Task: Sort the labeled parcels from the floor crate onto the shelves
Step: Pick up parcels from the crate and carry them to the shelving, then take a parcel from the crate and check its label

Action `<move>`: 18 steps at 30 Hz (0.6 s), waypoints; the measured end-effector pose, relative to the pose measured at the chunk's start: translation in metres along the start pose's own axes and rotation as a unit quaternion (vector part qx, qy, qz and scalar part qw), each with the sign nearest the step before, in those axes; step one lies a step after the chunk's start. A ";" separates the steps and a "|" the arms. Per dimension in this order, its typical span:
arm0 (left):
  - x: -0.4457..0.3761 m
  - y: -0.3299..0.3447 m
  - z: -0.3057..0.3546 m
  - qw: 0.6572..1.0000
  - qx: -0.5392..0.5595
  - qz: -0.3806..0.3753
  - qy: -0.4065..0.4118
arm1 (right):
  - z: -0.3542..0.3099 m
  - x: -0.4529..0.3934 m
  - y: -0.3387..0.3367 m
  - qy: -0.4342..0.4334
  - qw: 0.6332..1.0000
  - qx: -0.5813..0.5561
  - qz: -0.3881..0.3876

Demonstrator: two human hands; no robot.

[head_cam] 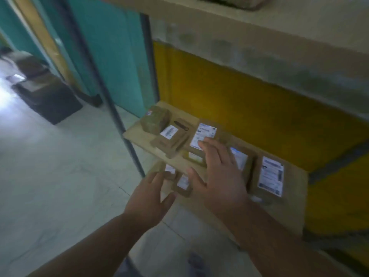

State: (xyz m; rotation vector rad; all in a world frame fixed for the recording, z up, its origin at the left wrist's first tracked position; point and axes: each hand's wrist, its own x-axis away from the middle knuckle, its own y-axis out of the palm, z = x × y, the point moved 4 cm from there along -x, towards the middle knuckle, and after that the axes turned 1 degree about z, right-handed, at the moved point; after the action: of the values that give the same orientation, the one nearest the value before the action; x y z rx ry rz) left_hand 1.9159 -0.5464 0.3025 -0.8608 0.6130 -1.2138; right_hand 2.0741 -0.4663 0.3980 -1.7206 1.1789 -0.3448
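From the head view, the person is leaning over a low shelf [295,198] where several brown parcels are lying flat, labels up. The right hand [217,176] is spreading open, fingers straight, fingertips resting on the white label of a flat parcel [203,134]; it is holding nothing. The left hand [148,193] is hovering open just beside two small parcels [182,184] at the shelf's front edge, also holding nothing. These are looking like light, stiff cardboard packs, probably easy to slide; taking one by its long edges seems safest. A dark crate [50,98] is sitting on the floor, well apart.
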 end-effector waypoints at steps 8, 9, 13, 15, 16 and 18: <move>0.041 -0.139 -0.182 0.989 -0.024 0.094 -0.110 | -0.194 -0.075 0.097 -0.106 0.994 -0.033 -0.006; 0.046 -0.156 -0.203 0.987 -0.028 0.099 -0.121 | -0.216 -0.083 0.109 -0.109 0.993 -0.044 -0.007; 0.061 -0.214 -0.272 0.979 -0.032 0.117 -0.165 | -0.286 -0.115 0.150 -0.129 0.990 -0.042 -0.034; 0.055 -0.238 -0.301 0.976 -0.031 0.126 -0.176 | -0.312 -0.133 0.168 -0.136 0.988 -0.052 -0.051; 0.049 -0.248 -0.315 0.974 -0.028 0.133 -0.181 | -0.323 -0.143 0.178 -0.140 0.987 -0.057 -0.057; 0.033 -0.264 -0.343 0.969 -0.018 0.149 -0.195 | -0.344 -0.167 0.201 -0.157 0.983 -0.055 -0.071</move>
State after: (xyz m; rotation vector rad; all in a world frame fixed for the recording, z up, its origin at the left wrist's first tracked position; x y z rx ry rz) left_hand 1.5067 -0.6890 0.3341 -0.9677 0.4253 -0.7357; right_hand 1.6488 -0.5295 0.4406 -1.8804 0.8615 -0.0867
